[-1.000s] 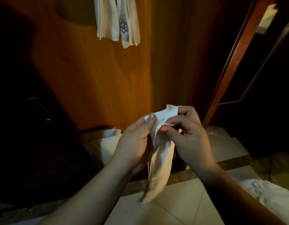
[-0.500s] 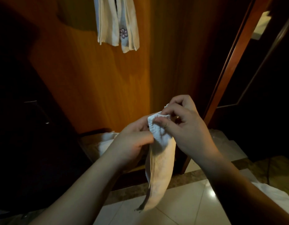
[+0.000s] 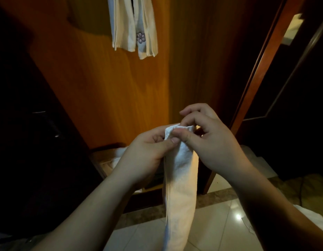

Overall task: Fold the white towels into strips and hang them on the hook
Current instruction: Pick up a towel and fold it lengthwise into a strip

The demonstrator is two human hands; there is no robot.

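Towel strip [image 3: 180, 187] hanging down, top pinched by L hand [image 3: 144, 156] & R hand [image 3: 211, 142] fingers [image 3: 182, 136]

We face an orange wooden wall panel [image 3: 102, 91]. We stand on glossy pale floor tiles [image 3: 216, 230]. A reddish door frame [image 3: 256, 73] rises at right.

The folded towel strip [image 3: 180, 187] hung straight down between the 2 hands, its top end pinched by both. The left hand [image 3: 146, 154] was on its left side, the right hand [image 3: 209, 144] on its right and slightly higher. Above and behind them, hung towels [image 3: 133, 26] lay against the wooden panel [image 3: 102, 91], left of centre. A door frame [image 3: 256, 69] rose to the right. Below, the tiled floor [image 3: 216, 227] lay under the strip, with another towel [image 3: 313, 220] on it at far right and more cloth [image 3: 119, 156] behind the left hand.
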